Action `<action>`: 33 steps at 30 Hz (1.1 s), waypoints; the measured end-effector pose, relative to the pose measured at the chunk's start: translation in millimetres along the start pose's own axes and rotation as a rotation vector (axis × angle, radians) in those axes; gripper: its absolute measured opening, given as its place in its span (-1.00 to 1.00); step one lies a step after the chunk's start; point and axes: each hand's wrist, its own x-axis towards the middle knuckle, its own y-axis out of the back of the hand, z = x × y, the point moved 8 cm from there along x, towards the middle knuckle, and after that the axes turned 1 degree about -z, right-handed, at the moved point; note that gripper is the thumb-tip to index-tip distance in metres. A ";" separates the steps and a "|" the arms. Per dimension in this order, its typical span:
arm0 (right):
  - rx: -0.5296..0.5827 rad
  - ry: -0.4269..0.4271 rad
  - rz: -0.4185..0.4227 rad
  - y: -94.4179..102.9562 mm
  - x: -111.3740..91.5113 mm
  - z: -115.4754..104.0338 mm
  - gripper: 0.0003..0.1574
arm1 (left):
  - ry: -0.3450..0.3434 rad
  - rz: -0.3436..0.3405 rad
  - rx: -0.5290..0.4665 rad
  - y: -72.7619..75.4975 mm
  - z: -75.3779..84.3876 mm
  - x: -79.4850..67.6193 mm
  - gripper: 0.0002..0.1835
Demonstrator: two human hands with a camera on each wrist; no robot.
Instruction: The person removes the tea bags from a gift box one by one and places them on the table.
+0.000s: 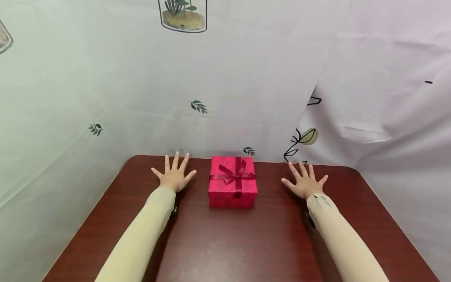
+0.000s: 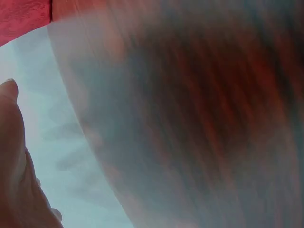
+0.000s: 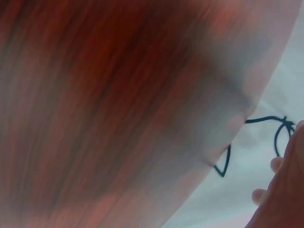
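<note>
**While the left hand (image 1: 173, 178) and right hand (image 1: 305, 185) spread wide, a red gift box (image 1: 225, 187) sits between them**

As the head view shows, the box stands on the brown table (image 1: 232, 246) near its far edge, a ribbon bow (image 1: 234, 177) on top. Both hands have their fingers straight and fanned, gripping nothing; the box is apart from each, somewhat nearer the left. Whether the palms touch the tabletop I cannot tell.

In the left wrist view, part of the box fills the upper left corner, beyond a fingertip and clear of it.

In the right wrist view, the hand enters at lower right, before patterned white cloth (image 3: 209, 204).
</note>
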 end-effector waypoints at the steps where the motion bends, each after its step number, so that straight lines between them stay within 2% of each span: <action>1: 0.000 0.006 0.005 0.5 -0.5 -0.9 0.07 | -0.002 0.006 -0.005 0.0 1.3 0.1 -0.12; 9: 0.052 0.069 0.015 7.3 -6.8 -12.8 0.04 | -0.032 0.058 -0.048 8.5 10.1 -4.0 -0.11; 14: 0.124 0.136 0.038 14.5 -12.0 -28.0 0.00 | -0.070 0.122 -0.206 20.0 15.0 -16.1 -0.11; 19: 0.232 0.228 0.110 18.5 -19.2 -48.7 -0.09 | -0.132 0.215 -0.338 27.1 21.6 -28.1 -0.16; 26: 0.422 0.321 0.189 13.3 -27.3 -71.6 -0.18 | -0.268 0.400 -0.456 38.7 41.5 -45.2 -0.26; 29: 0.501 0.347 0.261 14.9 -30.9 -81.2 -0.23 | -0.311 0.434 -0.531 38.0 47.6 -48.4 -0.30; 33: 0.645 0.358 0.367 17.5 -35.4 -91.7 -0.34 | -0.333 0.441 -0.662 33.1 54.8 -50.9 -0.32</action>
